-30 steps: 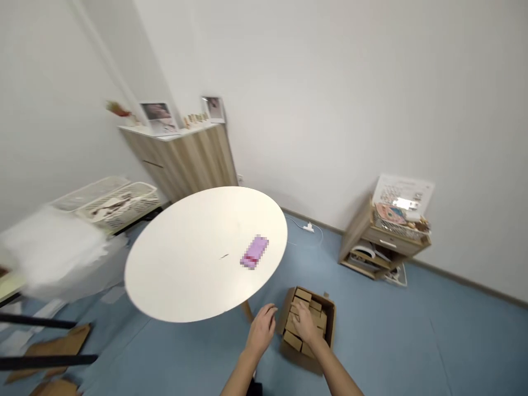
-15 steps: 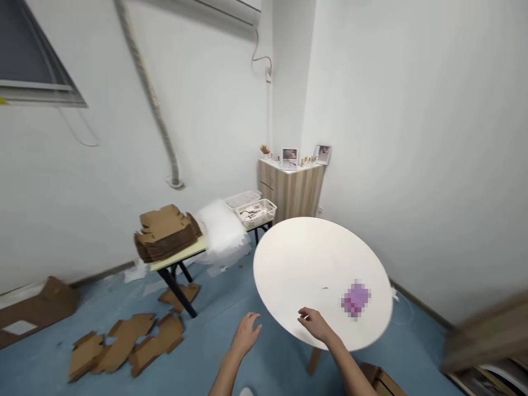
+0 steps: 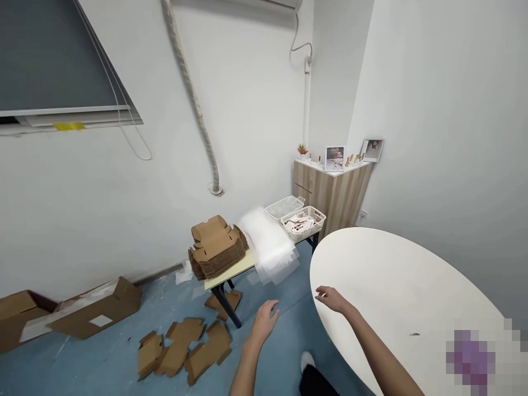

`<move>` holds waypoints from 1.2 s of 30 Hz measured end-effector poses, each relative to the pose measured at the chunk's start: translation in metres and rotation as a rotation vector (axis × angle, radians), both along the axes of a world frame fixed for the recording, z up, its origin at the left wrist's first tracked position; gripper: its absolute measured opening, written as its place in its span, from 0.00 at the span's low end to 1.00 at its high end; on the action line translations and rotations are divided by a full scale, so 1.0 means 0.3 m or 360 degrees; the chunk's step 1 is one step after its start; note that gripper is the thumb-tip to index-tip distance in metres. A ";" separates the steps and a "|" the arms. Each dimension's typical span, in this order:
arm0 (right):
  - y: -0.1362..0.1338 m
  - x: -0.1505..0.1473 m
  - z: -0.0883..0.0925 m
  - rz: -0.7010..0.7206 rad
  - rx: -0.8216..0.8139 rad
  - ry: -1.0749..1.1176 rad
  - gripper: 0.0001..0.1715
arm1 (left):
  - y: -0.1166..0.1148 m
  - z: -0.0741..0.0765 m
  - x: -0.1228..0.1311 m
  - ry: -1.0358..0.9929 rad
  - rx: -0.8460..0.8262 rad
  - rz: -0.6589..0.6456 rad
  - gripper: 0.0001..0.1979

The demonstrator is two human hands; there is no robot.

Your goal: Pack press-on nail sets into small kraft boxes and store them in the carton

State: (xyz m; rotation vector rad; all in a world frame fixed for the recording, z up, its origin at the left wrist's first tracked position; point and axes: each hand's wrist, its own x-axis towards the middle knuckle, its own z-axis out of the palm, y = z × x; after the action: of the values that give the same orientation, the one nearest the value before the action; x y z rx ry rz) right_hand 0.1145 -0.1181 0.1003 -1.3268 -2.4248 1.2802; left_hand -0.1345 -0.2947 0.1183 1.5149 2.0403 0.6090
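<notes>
My left hand (image 3: pixel 264 322) is held out over the blue floor, its fingers loosely bent and apart with nothing in them. Over the near left edge of the white round table (image 3: pixel 371 269) hovers my right hand (image 3: pixel 331 300), also empty, fingers slightly curled and apart. Ahead of both hands, a narrow side table (image 3: pixel 236 268) bears a stack of flat brown cardboard boxes (image 3: pixel 218 247) and a pile of white translucent sheets (image 3: pixel 270 245). Behind the sheets stands a white basket (image 3: pixel 303 223) of cards or small packets, beside a clear plastic tray (image 3: pixel 284 207).
Several unfolded cardboard pieces (image 3: pixel 183 346) lie on the floor to the left. Open cartons (image 3: pixel 97 313) stand along the wall. A wooden corner cabinet (image 3: pixel 330 192) carries framed pictures and small bottles. A pixelated purple thing (image 3: pixel 470 357) is on the round table.
My view has turned left and moved closer to the side table. The round table now sits farther right. Both hands stay empty, the right one now nearer the table's left edge.
</notes>
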 end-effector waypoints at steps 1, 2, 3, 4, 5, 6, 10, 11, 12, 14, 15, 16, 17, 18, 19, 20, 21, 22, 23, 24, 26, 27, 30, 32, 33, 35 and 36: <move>0.044 -0.033 -0.002 -0.0012 0.0024 0.0003 0.23 | 0.043 0.004 -0.030 -0.0010 0.0061 -0.0013 0.21; 0.091 -0.065 -0.004 -0.0030 0.0051 0.0011 0.22 | 0.089 0.005 -0.060 -0.0018 0.0113 -0.0031 0.21; 0.142 -0.098 -0.008 -0.0052 0.0079 0.0022 0.22 | 0.138 0.004 -0.091 -0.0024 0.0156 -0.0049 0.20; 0.194 -0.133 -0.012 -0.0071 0.0108 0.0034 0.22 | 0.190 0.000 -0.125 -0.0027 0.0186 -0.0071 0.20; 0.249 -0.169 -0.016 -0.0088 0.0134 0.0042 0.21 | 0.244 -0.005 -0.161 -0.0028 0.0207 -0.0092 0.20; 0.306 -0.208 -0.019 -0.0103 0.0157 0.0045 0.21 | 0.299 -0.012 -0.200 -0.0027 0.0220 -0.0115 0.19; 0.538 -0.406 -0.004 -0.0140 0.0255 0.0011 0.20 | 0.509 -0.036 -0.378 0.0018 0.0270 -0.0184 0.18; 0.593 -0.466 0.008 -0.0140 0.0287 0.0006 0.19 | 0.555 -0.041 -0.425 0.0044 0.0284 -0.0181 0.18; 0.645 -0.527 0.024 -0.0136 0.0317 0.0004 0.19 | 0.597 -0.045 -0.471 0.0072 0.0294 -0.0167 0.19; 0.739 -0.651 0.059 -0.0128 0.0373 -0.0012 0.18 | 0.672 -0.051 -0.555 0.0130 0.0291 -0.0113 0.20; 0.780 -0.711 0.077 -0.0138 0.0396 -0.0036 0.18 | 0.706 -0.054 -0.591 0.0154 0.0276 -0.0084 0.21; 0.818 -0.768 0.094 -0.0160 0.0424 -0.0074 0.18 | 0.740 -0.057 -0.622 0.0173 0.0251 -0.0062 0.22; 0.852 -0.822 0.108 -0.0178 0.0447 -0.0102 0.18 | 0.775 -0.058 -0.648 0.0189 0.0216 -0.0050 0.23; 0.882 -0.870 0.118 -0.0198 0.0464 -0.0123 0.18 | 0.812 -0.058 -0.669 0.0202 0.0176 -0.0047 0.24; 0.910 -0.914 0.125 -0.0213 0.0474 -0.0147 0.19 | 0.852 -0.056 -0.687 0.0212 0.0135 -0.0053 0.25; 0.935 -0.954 0.128 -0.0218 0.0485 -0.0165 0.19 | 0.896 -0.053 -0.703 0.0221 0.0094 -0.0066 0.27; 0.958 -0.991 0.128 -0.0215 0.0498 -0.0179 0.19 | 0.943 -0.049 -0.717 0.0228 0.0056 -0.0083 0.28; 0.979 -1.025 0.125 -0.0207 0.0515 -0.0193 0.18 | 0.992 -0.045 -0.731 0.0235 0.0023 -0.0100 0.30; 1.001 -1.057 0.119 -0.0193 0.0537 -0.0205 0.18 | 1.043 -0.041 -0.745 0.0244 -0.0003 -0.0117 0.32; 1.022 -1.089 0.112 -0.0181 0.0560 -0.0221 0.18 | 1.095 -0.038 -0.760 0.0254 -0.0024 -0.0135 0.33; 1.069 -1.153 0.098 -0.0161 0.0600 -0.0265 0.19 | 1.195 -0.039 -0.795 0.0278 -0.0053 -0.0170 0.34; 1.094 -1.185 0.091 -0.0154 0.0611 -0.0296 0.20 | 1.241 -0.042 -0.814 0.0290 -0.0068 -0.0190 0.35; 1.182 -1.283 0.078 -0.0172 0.0630 -0.0379 0.21 | 1.359 -0.059 -0.869 0.0321 -0.0129 -0.0247 0.35; 1.246 -1.342 0.071 -0.0218 0.0658 -0.0405 0.23 | 1.421 -0.070 -0.901 0.0338 -0.0173 -0.0272 0.36; 1.278 -1.370 0.068 -0.0246 0.0676 -0.0407 0.24 | 1.448 -0.075 -0.914 0.0345 -0.0186 -0.0282 0.36; 1.341 -1.418 0.059 -0.0301 0.0705 -0.0402 0.25 | 1.495 -0.083 -0.937 0.0354 -0.0191 -0.0317 0.36; 1.370 -1.440 0.053 -0.0322 0.0708 -0.0399 0.26 | 1.515 -0.088 -0.946 0.0357 -0.0189 -0.0338 0.37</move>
State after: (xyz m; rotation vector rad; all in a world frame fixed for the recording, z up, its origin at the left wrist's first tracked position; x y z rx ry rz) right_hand -0.3174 0.2928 0.1163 -1.6095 -2.4454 0.5096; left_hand -0.4183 0.1598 0.0920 1.7645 1.9989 0.2402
